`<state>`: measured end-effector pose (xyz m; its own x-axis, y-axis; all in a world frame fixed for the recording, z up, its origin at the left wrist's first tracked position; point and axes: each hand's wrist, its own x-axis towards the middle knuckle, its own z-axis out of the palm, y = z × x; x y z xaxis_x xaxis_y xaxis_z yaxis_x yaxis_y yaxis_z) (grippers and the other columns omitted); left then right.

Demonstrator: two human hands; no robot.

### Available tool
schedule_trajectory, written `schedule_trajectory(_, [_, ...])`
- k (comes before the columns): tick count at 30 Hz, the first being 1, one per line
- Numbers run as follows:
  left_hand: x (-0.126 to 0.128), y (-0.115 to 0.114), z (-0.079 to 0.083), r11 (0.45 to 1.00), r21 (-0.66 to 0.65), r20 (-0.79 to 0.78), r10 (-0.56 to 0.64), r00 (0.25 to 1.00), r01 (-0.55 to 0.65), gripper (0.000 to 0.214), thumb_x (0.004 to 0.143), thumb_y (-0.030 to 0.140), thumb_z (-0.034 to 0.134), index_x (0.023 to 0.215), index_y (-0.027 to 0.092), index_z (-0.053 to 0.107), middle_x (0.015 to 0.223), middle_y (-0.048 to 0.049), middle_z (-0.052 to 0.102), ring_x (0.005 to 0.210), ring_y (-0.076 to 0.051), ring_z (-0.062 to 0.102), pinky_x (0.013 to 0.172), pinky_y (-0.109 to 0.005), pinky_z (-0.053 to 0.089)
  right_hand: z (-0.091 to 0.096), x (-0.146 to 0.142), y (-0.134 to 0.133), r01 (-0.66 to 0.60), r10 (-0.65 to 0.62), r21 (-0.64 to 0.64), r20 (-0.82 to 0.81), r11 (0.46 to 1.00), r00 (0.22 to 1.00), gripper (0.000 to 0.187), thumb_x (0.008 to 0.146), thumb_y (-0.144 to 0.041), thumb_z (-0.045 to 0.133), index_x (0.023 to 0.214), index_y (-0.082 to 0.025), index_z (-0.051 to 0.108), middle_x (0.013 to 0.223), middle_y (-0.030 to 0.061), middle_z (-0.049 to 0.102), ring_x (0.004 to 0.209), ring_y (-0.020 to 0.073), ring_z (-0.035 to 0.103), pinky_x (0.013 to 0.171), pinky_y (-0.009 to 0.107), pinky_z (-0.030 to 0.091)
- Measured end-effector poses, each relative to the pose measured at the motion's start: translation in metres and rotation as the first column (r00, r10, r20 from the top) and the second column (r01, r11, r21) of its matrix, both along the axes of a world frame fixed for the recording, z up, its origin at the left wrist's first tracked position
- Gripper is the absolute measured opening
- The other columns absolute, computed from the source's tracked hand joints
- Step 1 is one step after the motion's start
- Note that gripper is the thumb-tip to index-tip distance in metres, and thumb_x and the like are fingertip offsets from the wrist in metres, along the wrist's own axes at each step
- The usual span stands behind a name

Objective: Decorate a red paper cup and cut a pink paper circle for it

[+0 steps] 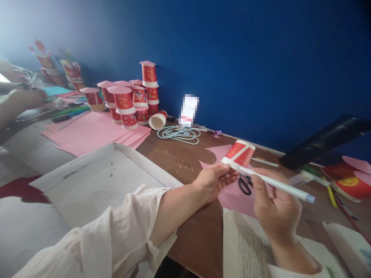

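Observation:
A red paper cup (240, 152) with a white rim is held upside down, tilted, by my left hand (213, 179), whose thumb and fingers close on the rim. My right hand (276, 204) grips a white pen (284, 188) with a pale blue end, its tip pointing at the cup's rim. Whether the tip touches the rim I cannot tell. Beneath both hands lie black-handled scissors (245, 185) on pink paper (234, 199). Past the cup, another white pen (264, 162) rests on the table.
Stacked red cups with pink tops (124, 102) stand near the blue wall, beside pink sheets (95, 131). A cup lies sideways (158, 120) by a coiled pale cable (178, 134) and a lit phone (189, 110). A black cylinder (324, 143) leans at right. Another person's hand (24, 100) is at far left.

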<state>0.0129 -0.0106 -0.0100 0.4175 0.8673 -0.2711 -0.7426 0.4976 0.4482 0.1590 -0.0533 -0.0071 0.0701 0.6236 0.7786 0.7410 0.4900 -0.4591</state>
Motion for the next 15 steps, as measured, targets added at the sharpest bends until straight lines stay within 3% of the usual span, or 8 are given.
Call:
schedule_trajectory(6, [0.0010, -0.0024, -0.0017, 0.998, 0.056, -0.034, -0.006, 0.999, 0.008, 0.014, 0.090, 0.010, 0.060, 0.085, 0.007, 0.072, 0.081, -0.0095, 0.072, 0.075, -0.013, 0.068, 0.097, -0.033, 0.050, 0.0019, 0.0013, 0.0048, -0.026, 0.004, 0.130, 0.167, 0.991, 0.986, 0.017, 0.091, -0.018, 0.063, 0.106, -0.018, 0.070, 0.100, 0.0095, 0.073, 0.097, 0.0242, 0.068, 0.090, 0.042, 0.052])
schedule_trajectory(10, [0.0013, -0.0034, -0.0037, 0.996, 0.083, -0.032, 0.018, 0.999, -0.015, 0.007, 0.084, 0.013, 0.069, 0.084, 0.007, 0.073, 0.080, -0.0087, 0.071, 0.074, -0.013, 0.067, 0.100, -0.036, 0.048, 0.0024, 0.0000, 0.0052, -0.025, 0.003, 0.096, 0.221, 0.995, 0.975, 0.015, 0.091, -0.020, 0.062, 0.104, -0.018, 0.070, 0.098, 0.0092, 0.074, 0.095, 0.0251, 0.068, 0.089, 0.044, 0.052])
schedule_trajectory(15, [0.0029, -0.0013, -0.0092, 0.992, 0.121, -0.041, 0.028, 0.999, -0.023, 0.013, 0.078, 0.019, 0.077, 0.083, 0.008, 0.073, 0.081, -0.0089, 0.071, 0.076, -0.015, 0.066, 0.099, -0.037, 0.047, 0.0040, -0.0026, 0.0053, -0.007, -0.026, 0.120, 0.269, 0.993, 0.963, 0.013, 0.092, -0.021, 0.061, 0.102, -0.018, 0.069, 0.096, 0.0102, 0.074, 0.092, 0.0264, 0.068, 0.088, 0.047, 0.051])
